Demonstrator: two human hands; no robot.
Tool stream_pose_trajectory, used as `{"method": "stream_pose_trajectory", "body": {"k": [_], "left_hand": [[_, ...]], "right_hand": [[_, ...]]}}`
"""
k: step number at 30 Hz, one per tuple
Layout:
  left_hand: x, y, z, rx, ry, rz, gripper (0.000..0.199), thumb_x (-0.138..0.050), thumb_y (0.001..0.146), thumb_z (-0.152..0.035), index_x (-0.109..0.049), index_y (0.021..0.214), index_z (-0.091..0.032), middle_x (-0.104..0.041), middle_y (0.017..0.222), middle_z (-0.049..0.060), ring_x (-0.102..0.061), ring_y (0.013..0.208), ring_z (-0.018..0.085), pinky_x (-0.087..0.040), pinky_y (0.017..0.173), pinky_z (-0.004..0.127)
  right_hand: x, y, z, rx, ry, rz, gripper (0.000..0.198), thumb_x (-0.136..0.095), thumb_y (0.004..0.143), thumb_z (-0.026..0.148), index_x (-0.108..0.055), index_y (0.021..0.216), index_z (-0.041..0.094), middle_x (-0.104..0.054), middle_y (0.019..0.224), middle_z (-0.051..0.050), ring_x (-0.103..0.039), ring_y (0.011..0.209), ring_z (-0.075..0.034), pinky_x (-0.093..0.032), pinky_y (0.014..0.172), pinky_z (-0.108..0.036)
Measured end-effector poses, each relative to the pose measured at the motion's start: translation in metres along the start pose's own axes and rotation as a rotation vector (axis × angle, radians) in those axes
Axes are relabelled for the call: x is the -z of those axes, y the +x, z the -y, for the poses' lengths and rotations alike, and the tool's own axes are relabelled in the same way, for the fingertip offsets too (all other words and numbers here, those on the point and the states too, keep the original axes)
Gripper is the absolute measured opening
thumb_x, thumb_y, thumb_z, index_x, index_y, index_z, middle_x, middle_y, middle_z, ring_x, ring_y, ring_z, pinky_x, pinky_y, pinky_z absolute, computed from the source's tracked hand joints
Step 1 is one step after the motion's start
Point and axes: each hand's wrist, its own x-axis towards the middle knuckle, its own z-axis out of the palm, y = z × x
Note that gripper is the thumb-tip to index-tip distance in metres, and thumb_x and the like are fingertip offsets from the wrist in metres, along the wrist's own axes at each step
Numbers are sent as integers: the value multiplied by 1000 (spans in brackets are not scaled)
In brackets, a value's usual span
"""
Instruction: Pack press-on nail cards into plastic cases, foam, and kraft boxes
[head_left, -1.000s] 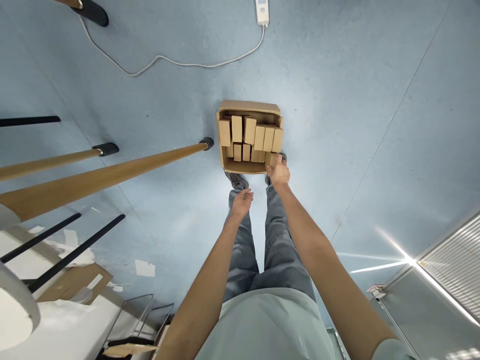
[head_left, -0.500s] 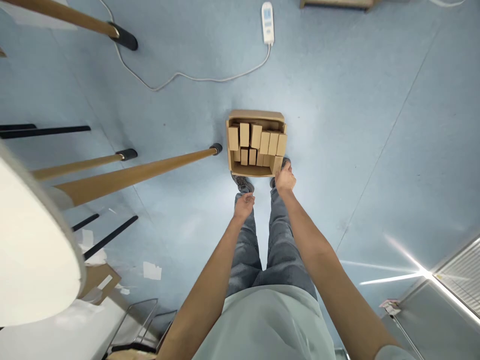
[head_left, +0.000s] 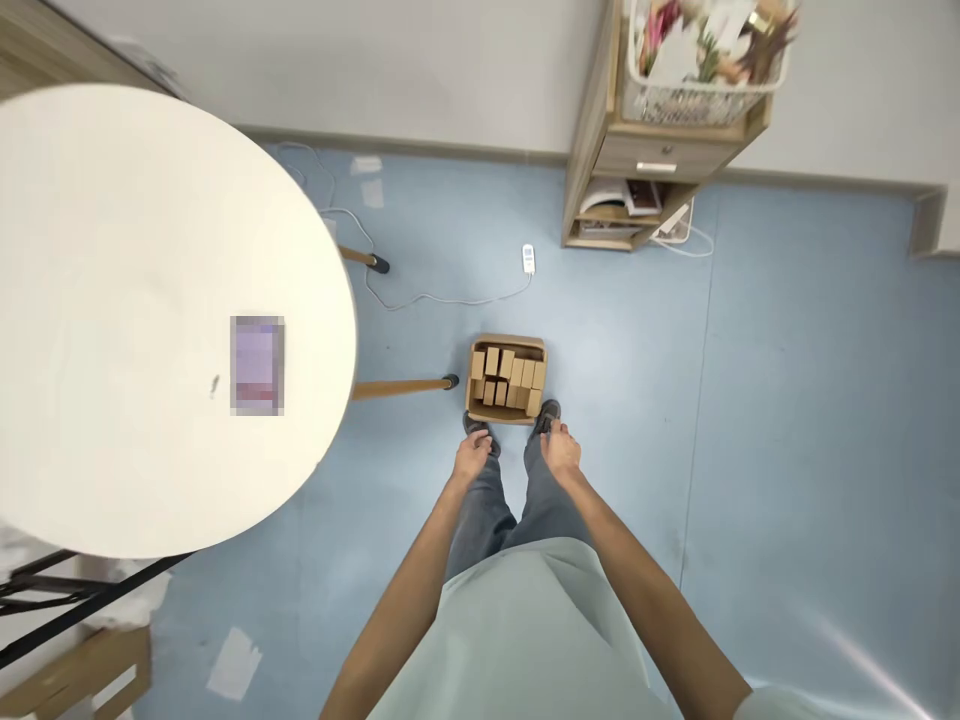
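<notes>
Fingers slack, seemingly gripping nothing, my left hand (head_left: 471, 457) and right hand (head_left: 561, 451) hang near the open brown cardboard box (head_left: 514, 341) on smooth blue floor (head_left: 615, 340); its tan rectangular cartons (head_left: 508, 364) probably brace one another.

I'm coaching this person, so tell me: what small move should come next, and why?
Probably straighten up to fetch another item, if more must go in. The left hand and right hand look empty and are apart from the open carton. One small box sits in its near right corner, with a bare-looking strip to that box's left, so there may be room.
</notes>
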Motion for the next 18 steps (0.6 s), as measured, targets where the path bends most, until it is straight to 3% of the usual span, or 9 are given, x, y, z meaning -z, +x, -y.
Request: {"method": "stream_pose_trajectory", "body": {"k": [3, 10, 14, 18], "left_hand": [[2, -31, -19, 42, -88, -12, 40, -77, 84, -45, -72, 111, -17, -79, 100, 12, -77, 93, 25, -60, 95, 43], [17, -94, -53, -66, -137, 109, 43, -80, 80, -49, -73, 109, -18, -79, 114, 15, -77, 102, 27, -59, 101, 46], [42, -124, -68, -181, -100, 178, 53, -80, 76, -57, -74, 111, -18, -78, 123, 16, -75, 110, 30, -56, 105, 46], [83, -159, -71, -334, -75, 244, 54, -75, 77, -65, -75, 106, -19, -78, 127, 15, -72, 119, 32, -55, 108, 46]], "right_hand": [[27, -24, -6, 75, -32, -21, 28, -47, 110, 31, -55, 134, 20, -67, 130, -18, -75, 113, -29, -53, 88, -34], [86, -82, -13, 208, -3, -140, 23, -50, 109, 32, -63, 125, 21, -71, 126, -12, -73, 114, -24, -50, 90, -29], [105, -122, -8, 266, 118, -219, 21, -54, 108, 32, -67, 121, 22, -76, 122, -8, -74, 109, -21, -50, 89, -28], [102, -162, 9, 366, 284, -317, 18, -57, 103, 31, -70, 113, 23, -80, 115, -5, -77, 94, -20, -53, 86, -29]]}}
